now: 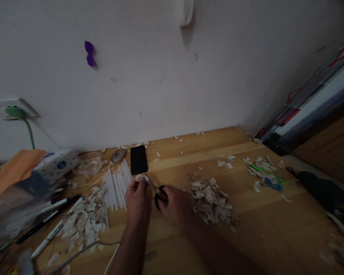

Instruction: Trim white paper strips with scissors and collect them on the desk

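Note:
Between the fingers of my left hand (137, 194) is a small whitish flake (142, 177), its exact kind hard to make out. My right hand (174, 202) grips black-handled scissors (157, 194), fingers in the loops. The metal blades point up and left and reach the flake. To the right of my right hand lies a heap of pale, curled flakes (210, 200). A second pile of whitish flakes (87, 217) lies left of my left wrist, beside a row of translucent white sticks (118, 185). Just beyond my hands rests a black phone (139, 159).
Pens (47, 238), a cable (86, 248) and a dotted box (57, 164) crowd the left side. A clear plastic bowl (88, 164) and a grey oval object (118, 155) sit toward the wall. Green-and-blue-handled scissors (272, 183) lie among scraps at right.

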Available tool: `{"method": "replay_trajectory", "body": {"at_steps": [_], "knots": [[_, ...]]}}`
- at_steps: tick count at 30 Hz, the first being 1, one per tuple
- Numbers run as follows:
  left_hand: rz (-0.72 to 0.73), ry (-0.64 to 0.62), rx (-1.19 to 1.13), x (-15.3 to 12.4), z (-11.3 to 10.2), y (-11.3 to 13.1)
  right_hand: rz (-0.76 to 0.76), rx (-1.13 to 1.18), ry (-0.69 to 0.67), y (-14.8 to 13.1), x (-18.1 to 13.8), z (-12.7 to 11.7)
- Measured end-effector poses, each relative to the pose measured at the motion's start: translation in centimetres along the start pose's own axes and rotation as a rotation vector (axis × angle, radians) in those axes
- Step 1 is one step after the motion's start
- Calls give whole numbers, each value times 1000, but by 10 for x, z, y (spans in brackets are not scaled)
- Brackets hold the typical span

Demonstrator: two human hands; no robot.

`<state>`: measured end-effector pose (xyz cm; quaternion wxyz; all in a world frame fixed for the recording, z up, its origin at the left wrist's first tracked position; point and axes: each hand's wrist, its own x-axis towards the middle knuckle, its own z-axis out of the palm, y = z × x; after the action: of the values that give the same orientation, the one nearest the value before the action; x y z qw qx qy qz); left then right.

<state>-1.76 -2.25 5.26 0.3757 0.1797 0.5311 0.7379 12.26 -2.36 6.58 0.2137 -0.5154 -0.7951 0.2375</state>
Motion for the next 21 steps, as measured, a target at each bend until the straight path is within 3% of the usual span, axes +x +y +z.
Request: {"method": "replay_trajectory", "body": {"at_steps": [21], "knots": [[-12,3,-49,4,-3,-6,-5,-5,13,3,1,4]]}}
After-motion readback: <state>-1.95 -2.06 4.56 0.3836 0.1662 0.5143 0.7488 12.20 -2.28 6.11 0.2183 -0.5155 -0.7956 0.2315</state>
